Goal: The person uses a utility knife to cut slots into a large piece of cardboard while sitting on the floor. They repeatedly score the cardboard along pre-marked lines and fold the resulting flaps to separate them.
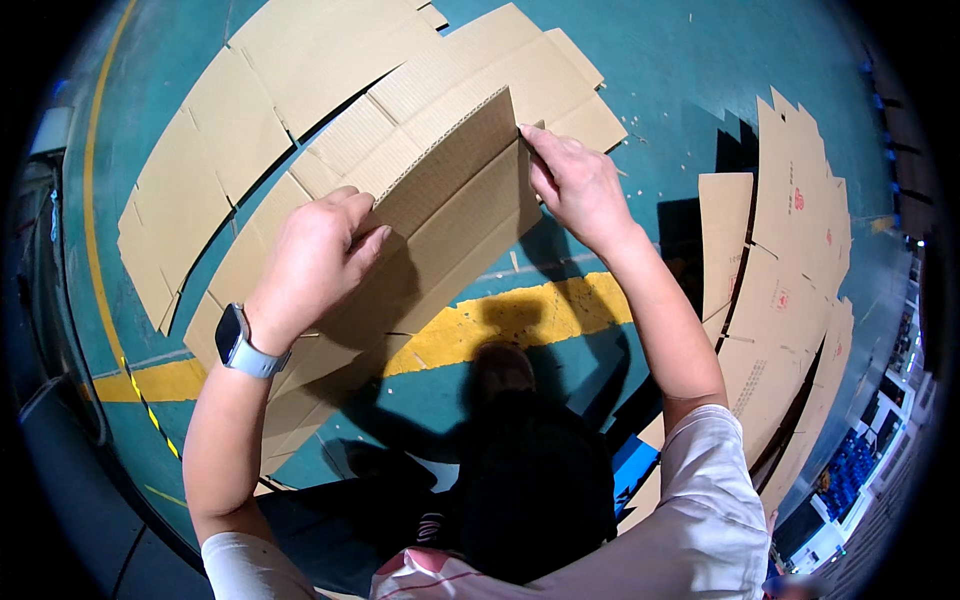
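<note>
A flattened cardboard box of plain brown corrugated board lies in front of me, with one long panel lifted up on edge. My left hand, with a watch on its wrist, is closed over the panel's top edge at the left. Thumb and fingers of my right hand pinch the panel near its far right corner. Crease lines run along the board, and the shadow of my left arm falls across its face. Part of the board's left side is hidden behind my left hand and forearm.
More flattened cardboard lies on the green floor beyond. Printed cardboard sheets are spread at the right. A yellow floor stripe crosses in front of my feet. Small scraps dot the floor at the upper right.
</note>
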Demonstrator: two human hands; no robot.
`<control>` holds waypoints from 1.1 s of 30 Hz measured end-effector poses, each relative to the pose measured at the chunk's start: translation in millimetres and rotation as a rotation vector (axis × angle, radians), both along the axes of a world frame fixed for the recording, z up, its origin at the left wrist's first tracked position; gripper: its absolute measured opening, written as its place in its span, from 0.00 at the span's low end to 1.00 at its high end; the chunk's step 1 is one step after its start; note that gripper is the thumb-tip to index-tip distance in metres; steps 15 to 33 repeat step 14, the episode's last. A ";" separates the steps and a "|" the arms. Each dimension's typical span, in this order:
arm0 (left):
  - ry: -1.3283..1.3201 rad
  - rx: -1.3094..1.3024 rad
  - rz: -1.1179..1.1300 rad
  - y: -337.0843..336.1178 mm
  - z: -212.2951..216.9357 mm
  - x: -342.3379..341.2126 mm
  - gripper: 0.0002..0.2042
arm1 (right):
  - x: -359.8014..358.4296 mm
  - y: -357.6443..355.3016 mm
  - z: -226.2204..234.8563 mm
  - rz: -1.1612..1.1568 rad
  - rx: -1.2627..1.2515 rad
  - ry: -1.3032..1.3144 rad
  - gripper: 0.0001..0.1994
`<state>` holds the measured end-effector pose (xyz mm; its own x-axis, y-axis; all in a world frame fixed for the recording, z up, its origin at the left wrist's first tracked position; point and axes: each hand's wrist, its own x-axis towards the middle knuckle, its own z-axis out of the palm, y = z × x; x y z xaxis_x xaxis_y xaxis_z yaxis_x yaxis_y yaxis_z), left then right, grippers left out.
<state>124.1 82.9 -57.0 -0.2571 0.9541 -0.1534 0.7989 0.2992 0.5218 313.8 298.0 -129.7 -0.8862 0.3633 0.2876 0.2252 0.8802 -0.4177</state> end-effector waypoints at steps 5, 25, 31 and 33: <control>-0.005 -0.052 0.026 5.1 4.0 10.0 0.13 | 3.9 2.1 -0.3 0.021 -0.037 0.011 0.16; 0.054 -0.074 0.004 20.9 5.6 30.6 0.11 | 25.8 5.0 15.0 0.047 -0.025 -0.083 0.17; 0.054 -0.074 0.004 20.9 5.6 30.6 0.11 | 25.8 5.0 15.0 0.047 -0.025 -0.083 0.17; 0.054 -0.074 0.004 20.9 5.6 30.6 0.11 | 25.8 5.0 15.0 0.047 -0.025 -0.083 0.17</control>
